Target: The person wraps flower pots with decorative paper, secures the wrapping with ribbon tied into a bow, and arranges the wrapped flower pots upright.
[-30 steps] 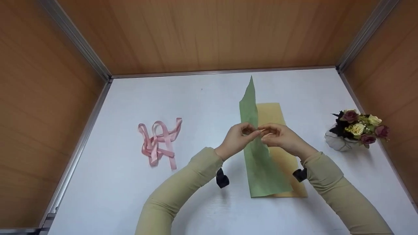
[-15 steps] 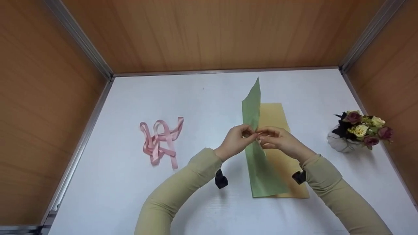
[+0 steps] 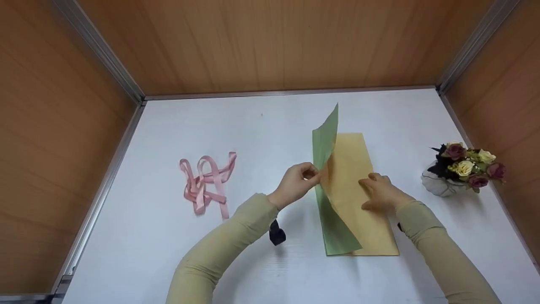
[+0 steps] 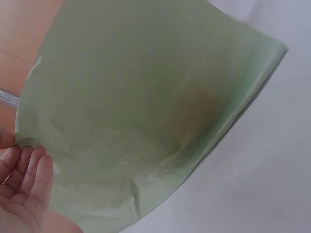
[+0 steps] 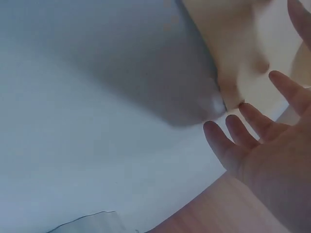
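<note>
While the left grip [image 3: 295, 181] is pinching the raised green flap [image 3: 324, 143] of the folded paper [image 3: 352, 160] lying right of centre on the counter [image 3: 274, 126], the right grip [image 3: 383, 193] is sitting, spread-fingered, by the paper's yellow right edge, contact unclear.

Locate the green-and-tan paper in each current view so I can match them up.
Head: the paper lies right of centre, its green flap raised at the left and pinched by the left hand.
Left wrist: the paper's green side fills most of the picture.
Right wrist: the paper's tan side shows at upper right.
Shared landmark: the white tabletop, visible in all three views.
</note>
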Demonstrator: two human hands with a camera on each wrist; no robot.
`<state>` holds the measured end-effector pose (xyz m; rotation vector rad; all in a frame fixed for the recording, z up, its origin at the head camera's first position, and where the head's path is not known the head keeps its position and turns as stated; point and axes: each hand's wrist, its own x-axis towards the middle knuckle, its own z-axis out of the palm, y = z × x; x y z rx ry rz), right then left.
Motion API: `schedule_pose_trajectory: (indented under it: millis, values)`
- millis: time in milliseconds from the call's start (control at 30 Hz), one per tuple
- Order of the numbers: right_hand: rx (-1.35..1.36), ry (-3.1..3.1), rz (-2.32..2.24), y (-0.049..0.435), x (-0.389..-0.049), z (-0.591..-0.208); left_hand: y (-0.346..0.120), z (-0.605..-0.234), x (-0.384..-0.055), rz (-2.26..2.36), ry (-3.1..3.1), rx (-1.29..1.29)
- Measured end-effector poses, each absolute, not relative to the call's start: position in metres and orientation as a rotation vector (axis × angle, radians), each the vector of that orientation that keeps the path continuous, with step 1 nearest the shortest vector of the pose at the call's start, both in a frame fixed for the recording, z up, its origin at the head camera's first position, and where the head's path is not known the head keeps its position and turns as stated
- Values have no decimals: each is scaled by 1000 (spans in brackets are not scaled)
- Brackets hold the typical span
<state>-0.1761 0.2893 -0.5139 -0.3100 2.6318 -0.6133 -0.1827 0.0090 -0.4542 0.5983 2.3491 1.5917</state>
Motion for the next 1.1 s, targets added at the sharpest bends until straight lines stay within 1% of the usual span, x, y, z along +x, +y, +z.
schedule_pose_trajectory:
  millis: [233, 500, 767, 1100]
  values:
    - [-358, 2699, -568, 293, -173, -523, -4, -453, -182, 1569, 2344, 574]
    - [-370, 2760, -548, 295, -174, -529, -38, -455, -184, 1543, 2405, 552]
    - [-338, 2725, -585, 294, -173, -527, -70, -465, -187, 1549, 2491, 497]
    - [-341, 2742, -581, 295, -172, -529, -100, -485, -182, 1458, 2605, 408]
